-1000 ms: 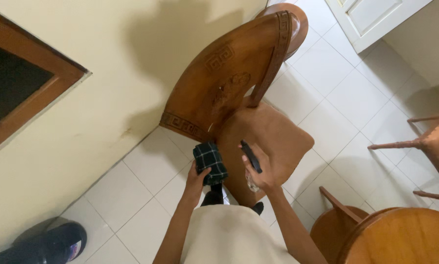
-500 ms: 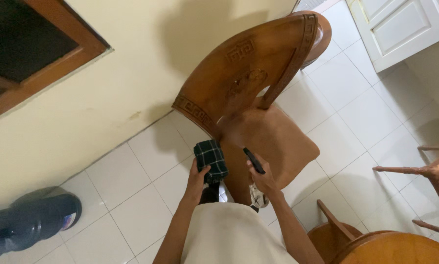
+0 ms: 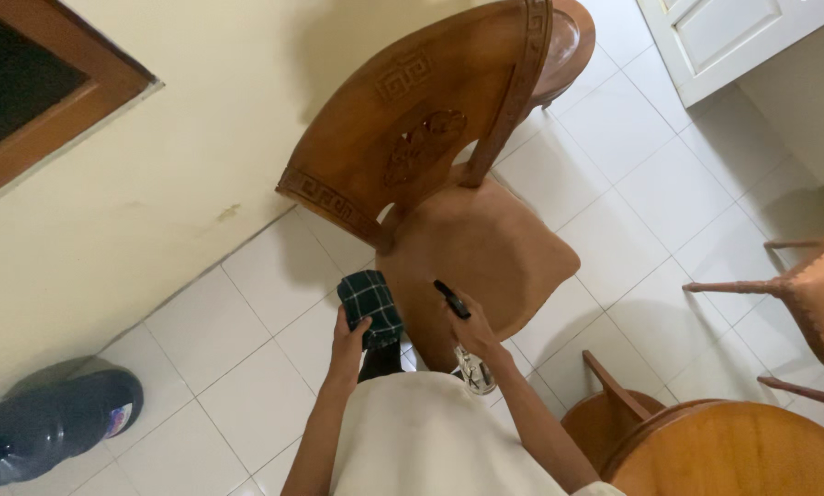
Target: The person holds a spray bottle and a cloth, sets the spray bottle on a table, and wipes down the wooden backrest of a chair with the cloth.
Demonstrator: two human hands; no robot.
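**Both hands at the front edge of the carved chair**

The white tiled floor (image 3: 246,367) carries everything here. On it stands the carved wooden chair (image 3: 430,138), its backrest towards the cream wall (image 3: 109,211) and its tan seat (image 3: 485,248) facing me. Over the last second my view has tilted: the chair has slid towards the upper middle of the frame, while my hands have kept their place at the seat's front edge; I judge that I am leaning in over the seat with the grip unchanged.

A second chair (image 3: 797,303) stands at the right edge, and a round wooden table (image 3: 742,450) fills the lower right corner, close by my right elbow. Open tile lies to the left of the seat, between it and the dark plastic bottle (image 3: 54,422) in the lower left corner.

My left hand (image 3: 347,344) is closed round the lower part of a dark green checked cloth (image 3: 368,298), held just off the seat's front left corner. My right hand (image 3: 471,335) is wrapped round a clear spray bottle (image 3: 474,367); its black nozzle (image 3: 450,298) points over the seat's front edge.
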